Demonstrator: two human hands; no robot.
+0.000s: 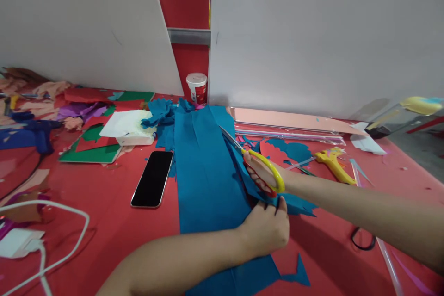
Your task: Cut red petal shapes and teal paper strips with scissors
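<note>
A long sheet of blue paper [204, 171] lies down the middle of the red table [114, 236]. My right hand [265, 173] is closed in the handles of yellow-and-red scissors [258, 166], whose blades point up-left over the sheet's right edge. My left hand [267, 229] is closed, pinching the blue paper's right edge just below the scissors.
A black phone [152, 178] lies left of the sheet. A paper cup [197, 87] stands at the back by white boards [312, 37]. A yellow glue gun [335, 164], pink sheets [294, 122], paper scraps [34, 115] and a white cable [52, 236] lie around.
</note>
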